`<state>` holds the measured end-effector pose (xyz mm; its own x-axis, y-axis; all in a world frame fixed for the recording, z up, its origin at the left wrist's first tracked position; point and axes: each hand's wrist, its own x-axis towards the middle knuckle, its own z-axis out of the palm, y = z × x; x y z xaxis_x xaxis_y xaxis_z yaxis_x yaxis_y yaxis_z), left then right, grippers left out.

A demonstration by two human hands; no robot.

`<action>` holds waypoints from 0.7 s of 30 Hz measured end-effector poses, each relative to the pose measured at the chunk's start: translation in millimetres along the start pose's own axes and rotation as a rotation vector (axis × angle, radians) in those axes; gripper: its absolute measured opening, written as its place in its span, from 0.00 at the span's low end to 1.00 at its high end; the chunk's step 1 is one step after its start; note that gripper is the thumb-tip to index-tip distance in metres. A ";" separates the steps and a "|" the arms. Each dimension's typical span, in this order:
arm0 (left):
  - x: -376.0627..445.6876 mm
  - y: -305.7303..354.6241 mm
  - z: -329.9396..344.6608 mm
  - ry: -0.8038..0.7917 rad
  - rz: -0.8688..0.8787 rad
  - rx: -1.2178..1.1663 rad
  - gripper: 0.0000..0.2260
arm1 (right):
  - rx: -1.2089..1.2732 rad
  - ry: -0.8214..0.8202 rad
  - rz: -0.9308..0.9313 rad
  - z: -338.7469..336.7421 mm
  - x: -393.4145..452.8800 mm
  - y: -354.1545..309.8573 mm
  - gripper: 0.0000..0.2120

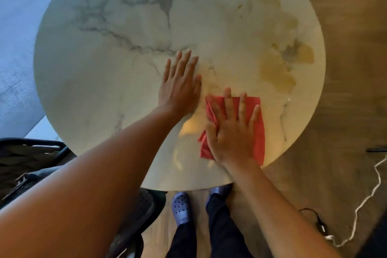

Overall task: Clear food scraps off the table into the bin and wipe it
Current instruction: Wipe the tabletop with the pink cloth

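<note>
No scraps show anywhere on the round marble-patterned table (104,69), so the clearing looks done and only wiping is left (the bin is out of view). The right hand (232,132) presses flat, fingers spread, on a thin red cloth (258,130), partly bunched, near the table's near edge. The left hand (180,86) lies flat beside it, its 4 fingers together on the smooth, glossy top.

The counter (104,69) is cut off at the top edge, the right hand (232,132) hides much of the cloth (254,111), and the chair (31,163) runs off left.
</note>
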<state>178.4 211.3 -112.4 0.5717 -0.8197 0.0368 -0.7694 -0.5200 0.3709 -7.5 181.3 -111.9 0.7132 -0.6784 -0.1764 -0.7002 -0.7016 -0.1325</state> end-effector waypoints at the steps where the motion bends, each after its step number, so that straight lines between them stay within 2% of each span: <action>1: 8.6 8.3 5.5 -0.011 0.008 -0.002 0.24 | 0.003 -0.001 0.027 2.1 -18.3 7.0 0.30; 6: 30.9 35.9 27.9 -0.076 0.062 0.033 0.26 | 0.127 0.122 0.458 7.0 -30.7 51.7 0.30; 12: 29.5 36.5 31.0 -0.054 0.045 0.061 0.26 | 0.234 0.227 0.719 -8.6 62.6 90.2 0.32; 14: 29.9 37.3 30.5 -0.056 0.048 0.059 0.26 | 0.217 0.187 0.677 -16.1 100.3 89.8 0.33; 17: 29.3 37.1 30.1 -0.050 0.048 0.056 0.26 | 0.172 0.147 0.494 -20.8 128.5 71.5 0.32; 21: 29.7 36.7 27.7 -0.056 0.042 0.044 0.25 | 0.075 0.126 0.203 -12.8 78.8 51.1 0.31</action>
<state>159.2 161.3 -123.5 0.5226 -0.8526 -0.0009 -0.8049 -0.4938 0.3290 13.3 89.3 -120.1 0.5529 -0.8289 -0.0846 -0.8267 -0.5331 -0.1797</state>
